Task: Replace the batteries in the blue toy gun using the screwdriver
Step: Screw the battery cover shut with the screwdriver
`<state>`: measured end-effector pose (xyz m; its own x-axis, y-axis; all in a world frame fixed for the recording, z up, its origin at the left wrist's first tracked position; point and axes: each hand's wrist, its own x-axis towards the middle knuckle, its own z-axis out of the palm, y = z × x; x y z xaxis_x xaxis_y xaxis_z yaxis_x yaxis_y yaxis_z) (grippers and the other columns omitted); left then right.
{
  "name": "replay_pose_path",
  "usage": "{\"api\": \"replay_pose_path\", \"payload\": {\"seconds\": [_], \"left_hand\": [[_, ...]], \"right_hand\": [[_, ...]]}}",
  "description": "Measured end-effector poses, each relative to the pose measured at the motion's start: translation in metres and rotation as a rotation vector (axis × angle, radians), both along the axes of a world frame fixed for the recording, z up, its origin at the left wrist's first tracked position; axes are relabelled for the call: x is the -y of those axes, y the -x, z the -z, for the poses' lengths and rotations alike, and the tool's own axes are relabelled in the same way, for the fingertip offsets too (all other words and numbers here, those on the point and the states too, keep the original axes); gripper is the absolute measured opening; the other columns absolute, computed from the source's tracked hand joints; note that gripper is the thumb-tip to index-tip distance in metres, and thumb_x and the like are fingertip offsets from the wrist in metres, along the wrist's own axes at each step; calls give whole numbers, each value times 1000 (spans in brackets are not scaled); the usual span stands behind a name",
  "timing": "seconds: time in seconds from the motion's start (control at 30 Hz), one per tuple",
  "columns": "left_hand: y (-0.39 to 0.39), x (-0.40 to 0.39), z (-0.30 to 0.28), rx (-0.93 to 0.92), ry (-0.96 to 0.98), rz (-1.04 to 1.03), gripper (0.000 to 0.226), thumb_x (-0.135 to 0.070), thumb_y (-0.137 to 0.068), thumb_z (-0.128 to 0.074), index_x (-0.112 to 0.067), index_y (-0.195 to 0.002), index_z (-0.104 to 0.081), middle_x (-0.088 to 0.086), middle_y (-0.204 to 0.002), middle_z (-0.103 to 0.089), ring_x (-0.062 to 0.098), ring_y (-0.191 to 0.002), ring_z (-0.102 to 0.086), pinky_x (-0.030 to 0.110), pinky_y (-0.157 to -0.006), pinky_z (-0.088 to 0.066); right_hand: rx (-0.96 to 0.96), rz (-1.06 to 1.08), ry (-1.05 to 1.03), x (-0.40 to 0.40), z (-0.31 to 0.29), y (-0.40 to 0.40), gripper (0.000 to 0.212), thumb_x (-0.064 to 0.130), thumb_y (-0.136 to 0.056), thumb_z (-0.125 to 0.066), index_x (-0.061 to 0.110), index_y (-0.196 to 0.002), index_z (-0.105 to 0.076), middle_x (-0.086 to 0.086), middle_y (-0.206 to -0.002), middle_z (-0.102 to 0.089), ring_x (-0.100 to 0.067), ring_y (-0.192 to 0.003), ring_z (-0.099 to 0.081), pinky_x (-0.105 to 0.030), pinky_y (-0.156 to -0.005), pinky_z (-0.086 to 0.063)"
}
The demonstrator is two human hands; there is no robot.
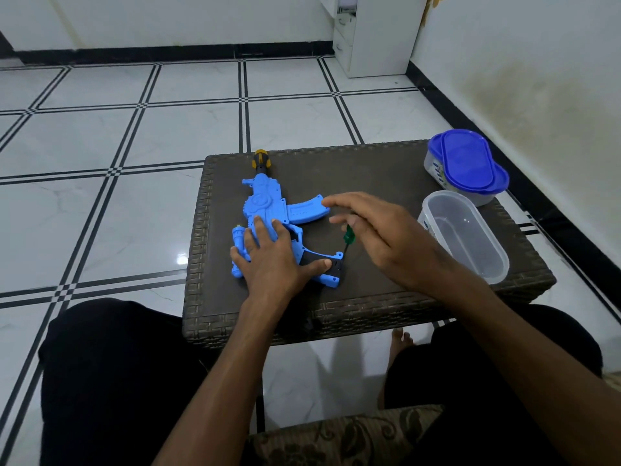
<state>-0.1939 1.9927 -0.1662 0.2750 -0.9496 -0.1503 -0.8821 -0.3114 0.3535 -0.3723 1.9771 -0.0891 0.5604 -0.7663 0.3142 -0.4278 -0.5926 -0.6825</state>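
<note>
Two hands: left (268,260) flat on toy gun (268,203); right (379,230) (fingers spread) over screwdriver (348,237).

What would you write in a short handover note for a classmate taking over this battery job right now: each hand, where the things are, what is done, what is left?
Left hand: pressed flat on the blue toy gun, steadying it on the wicker table.
Right hand: holds the green-handled screwdriver upright, tip at the black grip end of the gun.
Nearby: an open clear container, and a second container with blue lids stacked on it, both at the table's right side.
Done: gun laid out, screwdriver in place.
Left: no batteries in view; whether the cover screw is loose cannot be told. Open the cover, swap batteries, close up.
</note>
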Motion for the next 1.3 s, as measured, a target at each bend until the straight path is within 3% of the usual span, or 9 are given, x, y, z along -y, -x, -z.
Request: {"api": "replay_pose_path", "payload": {"seconds": [0.2, 0.4, 0.5, 0.63, 0.73, 0.83, 0.93, 1.07, 1.3], "left_hand": [[0, 0, 1, 0, 0, -1, 117, -80, -68, -56, -18, -154, -8, 12, -161, 11, 33, -148, 8, 60, -116, 2], [0, 0, 0, -3, -1, 2, 117, -80, -69, -56, -18, -154, -8, 12, -161, 12, 33, -148, 8, 59, -115, 2], [0, 0, 0, -7, -2, 3, 117, -80, -69, -56, -18, -154, -7, 11, -161, 12, 33, -148, 8, 59, -116, 2], [0, 0, 0, -16, 0, 0, 117, -80, -69, -56, -18, -154, -7, 11, -161, 12, 32, -148, 9, 59, -116, 3], [0, 0, 1, -11, 5, 1, 117, -81, -68, -56, -18, -154, -8, 11, -161, 12, 32, -148, 9, 59, -115, 3], [0, 0, 2, -12, 8, -1, 117, -81, -68, -56, -18, -154, -8, 11, -161, 12, 32, -148, 9, 59, -115, 3], [0, 0, 3, -10, 15, -1, 117, -81, -68, -56, -18, -154, -8, 11, -161, 11, 32, -148, 8, 59, -116, 2], [-1, 0, 1, -16, 7, 1, 117, -81, -68, -56, -18, -154, -7, 10, -161, 11, 32, -148, 9, 58, -116, 3], [0, -1, 1, -13, 3, -5, 117, -81, -68, -57, -18, -154, -8, 11, -161, 11, 32, -148, 8, 58, -116, 2]], "right_hand": [[-131, 174, 276, 2, 2, -2, 27, 39, -94, -59, 12, -91, -63, 0, -73, -62, -17, -64, -57, -39, -61, -49], [-192, -24, 167, 0, 1, 2, 34, 4, -95, -41, 6, -126, -55, -4, -125, -56, -11, -114, -53, -12, -98, -37], [-146, -20, 75, -1, -5, 5, 33, -1, -95, -47, 11, -123, -56, 1, -120, -61, -5, -107, -60, -13, -89, -46], [-229, 132, 242, 1, -6, 1, 15, 27, -98, -53, 14, -94, -59, 3, -80, -61, -15, -69, -55, -37, -65, -48], [-330, 123, 229, 3, 0, 0, 26, 33, -101, -42, 17, -115, -57, 2, -109, -56, -14, -90, -56, -33, -79, -50], [-211, -48, 100, 3, -1, 2, 33, 7, -96, -42, 9, -127, -53, -4, -125, -54, -12, -107, -55, -20, -92, -43], [-185, -20, 124, 3, -7, 4, 21, 9, -92, -52, 10, -111, -61, -2, -95, -66, -14, -80, -61, -26, -74, -48], [-421, 202, 263, 0, -12, -3, 24, 42, -96, -53, 18, -92, -52, 8, -63, -49, -16, -58, -50, -33, -55, -41], [-186, -34, 147, 8, -11, 4, 26, 12, -97, -42, 10, -113, -62, 0, -109, -61, -10, -93, -58, -24, -82, -48]]}}
